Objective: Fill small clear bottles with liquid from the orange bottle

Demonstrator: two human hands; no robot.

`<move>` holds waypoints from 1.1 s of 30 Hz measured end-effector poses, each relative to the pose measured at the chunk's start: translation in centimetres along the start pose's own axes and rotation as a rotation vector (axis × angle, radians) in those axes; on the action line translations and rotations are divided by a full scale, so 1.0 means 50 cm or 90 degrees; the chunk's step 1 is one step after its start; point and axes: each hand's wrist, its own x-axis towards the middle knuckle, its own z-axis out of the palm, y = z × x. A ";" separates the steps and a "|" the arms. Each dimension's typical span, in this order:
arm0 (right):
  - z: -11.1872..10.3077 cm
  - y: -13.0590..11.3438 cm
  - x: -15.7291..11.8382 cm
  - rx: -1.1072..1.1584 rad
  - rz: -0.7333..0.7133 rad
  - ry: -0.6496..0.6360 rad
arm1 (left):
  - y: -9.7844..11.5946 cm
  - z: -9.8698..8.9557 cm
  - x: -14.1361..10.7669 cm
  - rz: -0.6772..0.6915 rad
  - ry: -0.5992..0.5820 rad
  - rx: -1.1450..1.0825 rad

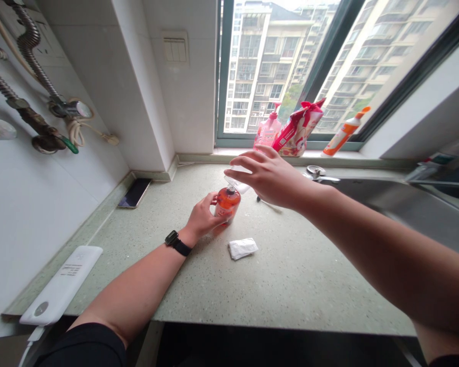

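My left hand (204, 218) is wrapped round a bottle of orange-red liquid (229, 200) that stands on the counter, fingers on its far side and thumb on the front. A small silvery neck shows at the bottle's top. Just above and to the right of that neck, my right hand (270, 176) grips a clear, see-through cap (237, 179), tilted, its fingers bent over it from above. Whether the cap touches the neck I cannot tell. A folded white tissue (243, 248) lies on the counter in front of the bottle.
A dark phone (135, 193) lies by the left wall, a white power bank (63, 285) at the left edge. On the sill stand a pink pump bottle (266, 131), a red bag (300, 130) and an orange-white bottle (342, 136). A metal sink (398, 204) is at right.
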 end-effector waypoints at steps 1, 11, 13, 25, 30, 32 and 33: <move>0.000 0.000 0.001 -0.002 -0.002 -0.001 | -0.001 0.000 0.000 -0.001 0.000 0.001; -0.004 -0.002 0.018 -0.025 -0.018 -0.013 | -0.009 0.004 -0.001 -0.011 0.004 0.000; -0.004 0.000 0.023 -0.031 -0.029 -0.013 | -0.009 0.005 -0.001 -0.015 0.003 -0.006; -0.012 0.004 0.053 -0.058 -0.060 -0.041 | -0.007 0.004 0.003 -0.024 0.020 -0.016; -0.014 0.005 0.057 -0.054 -0.062 -0.062 | -0.009 0.004 0.004 -0.035 0.015 -0.015; -0.015 0.006 0.058 -0.058 -0.066 -0.063 | -0.009 0.004 0.004 -0.036 0.014 -0.019; -0.015 0.006 0.058 -0.061 -0.069 -0.064 | -0.010 0.005 0.004 -0.037 0.014 -0.022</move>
